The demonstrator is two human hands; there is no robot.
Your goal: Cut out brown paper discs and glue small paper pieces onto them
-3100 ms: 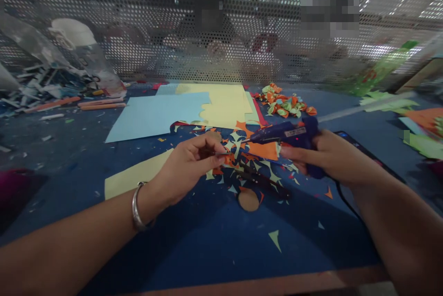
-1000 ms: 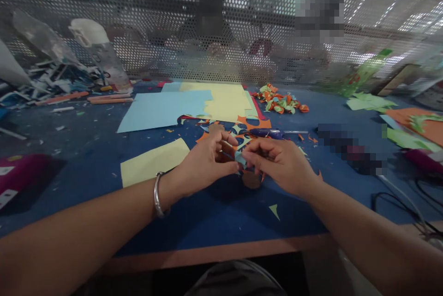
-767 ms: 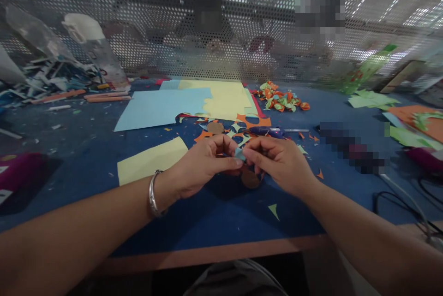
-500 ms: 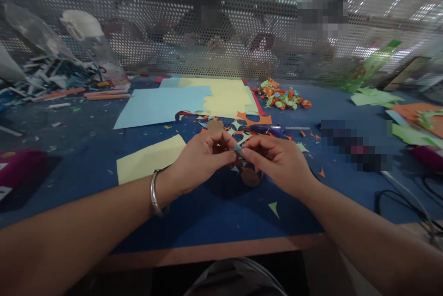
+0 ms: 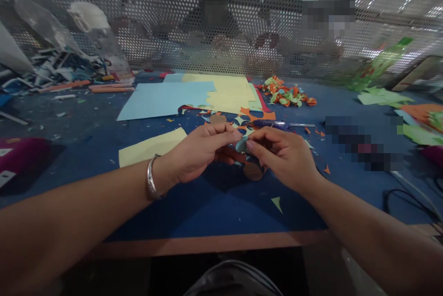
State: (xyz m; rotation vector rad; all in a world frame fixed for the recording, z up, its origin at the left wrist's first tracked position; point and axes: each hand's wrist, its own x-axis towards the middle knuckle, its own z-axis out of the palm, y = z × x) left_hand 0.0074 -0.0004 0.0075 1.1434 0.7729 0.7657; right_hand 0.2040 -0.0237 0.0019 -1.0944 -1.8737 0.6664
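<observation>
Blue glue gun (image 5: 272, 124), in the right hand in the earliest frame, now lies on the worktop (image 5: 214, 217), just to the far side of the hands in the head view. Between them, the small blue paper piece (image 5: 241, 144) is pinched in the closed fingers of the right hand (image 5: 289, 153); the fingers of the left hand (image 5: 199, 150) are nearly together at its left edge, though I cannot tell whether they grip it. Just to the near side lies a brown disc (image 5: 253, 171).

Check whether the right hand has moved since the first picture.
Yes, leftward. Against the pile of orange and green curled paper pieces, the right hand was farther right; now it is below in the picture, holding a light blue paper piece.
</observation>
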